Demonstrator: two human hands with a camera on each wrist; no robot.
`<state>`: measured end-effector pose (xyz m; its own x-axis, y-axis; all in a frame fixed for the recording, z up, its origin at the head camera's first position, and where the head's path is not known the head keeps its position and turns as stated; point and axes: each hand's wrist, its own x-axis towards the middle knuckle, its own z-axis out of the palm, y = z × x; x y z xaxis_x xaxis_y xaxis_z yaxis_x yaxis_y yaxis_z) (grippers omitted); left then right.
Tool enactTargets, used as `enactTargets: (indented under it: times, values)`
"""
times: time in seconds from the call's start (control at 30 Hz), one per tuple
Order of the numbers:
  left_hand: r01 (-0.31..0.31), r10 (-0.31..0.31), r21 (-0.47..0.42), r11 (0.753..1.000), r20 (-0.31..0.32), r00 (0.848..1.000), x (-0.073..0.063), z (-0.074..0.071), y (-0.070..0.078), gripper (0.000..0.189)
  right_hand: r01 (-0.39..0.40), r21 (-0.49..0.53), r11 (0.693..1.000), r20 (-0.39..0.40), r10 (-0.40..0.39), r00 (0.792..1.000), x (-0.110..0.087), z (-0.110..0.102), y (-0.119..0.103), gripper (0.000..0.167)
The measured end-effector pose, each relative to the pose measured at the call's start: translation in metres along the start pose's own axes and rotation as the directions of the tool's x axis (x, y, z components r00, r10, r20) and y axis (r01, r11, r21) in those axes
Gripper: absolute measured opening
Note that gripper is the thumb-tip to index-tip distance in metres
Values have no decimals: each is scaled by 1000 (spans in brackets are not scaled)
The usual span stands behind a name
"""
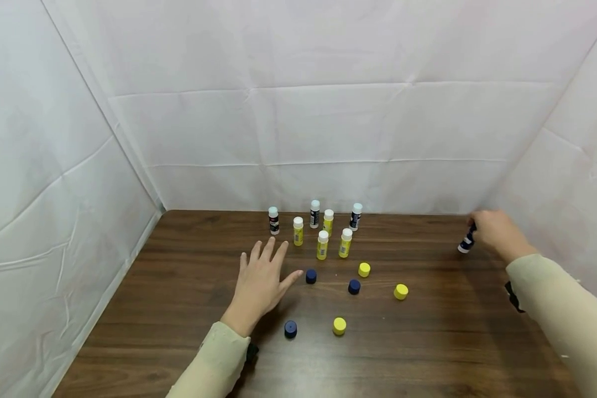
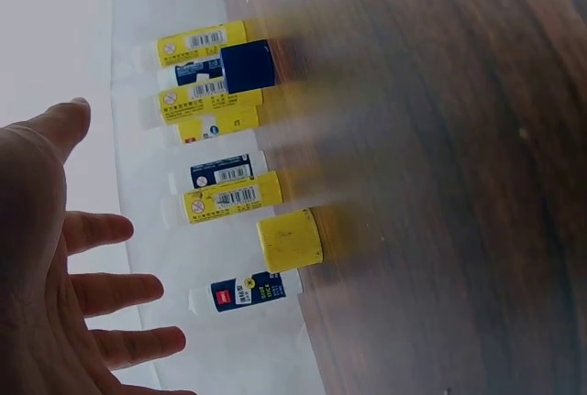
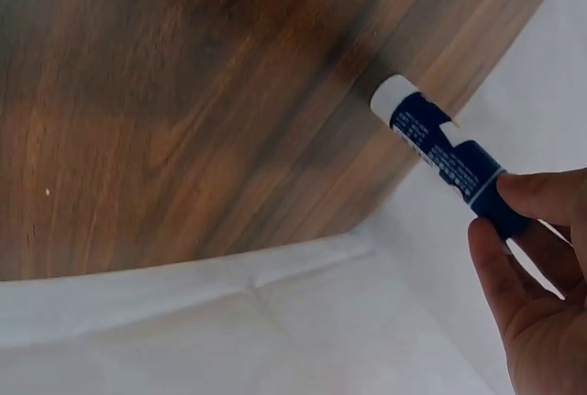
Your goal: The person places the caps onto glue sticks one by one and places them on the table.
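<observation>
At the far right of the table, my right hand (image 1: 497, 235) pinches a navy glue stick (image 3: 445, 152) by its capped end, between thumb and fingers. The stick tilts, its white base pointing down toward the wood. My left hand (image 1: 260, 282) holds nothing; its fingers are spread over the table, with the thumb pointing toward a navy cap (image 1: 310, 276). Beyond the left hand stand uncapped glue sticks with white tops: three navy ones, such as this navy glue stick (image 1: 274, 221), and several yellow ones, including a yellow glue stick (image 1: 298, 232).
Loose caps lie on the brown wooden table (image 1: 179, 309): three yellow, including a yellow cap (image 1: 401, 292), and three navy, one a nearer navy cap (image 1: 291, 329). White cloth (image 1: 328, 121) hangs behind the table and on both sides.
</observation>
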<state>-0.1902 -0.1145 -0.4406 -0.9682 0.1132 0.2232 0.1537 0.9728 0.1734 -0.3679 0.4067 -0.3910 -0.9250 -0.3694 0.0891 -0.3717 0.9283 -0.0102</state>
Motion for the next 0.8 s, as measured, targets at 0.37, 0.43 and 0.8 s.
enactTargets:
  times: [0.37, 0.43, 0.8]
  values:
    - [-6, 6, 2, 1000, 7, 1000, 2, 1, 2, 79, -44, 11, 999, 1, 44, 999, -5, 3, -1, 25]
    - [-8, 8, -4, 1000, 4, 1000, 1, 1, 3, 79, -47, 16, 999, -3, 47, 999, -5, 3, 0, 27]
    - [-5, 6, -51, 999, 10, 1000, 5, 4, 1, 78, -115, 10, 993, -4, 115, 993, -18, 2, -5, 51]
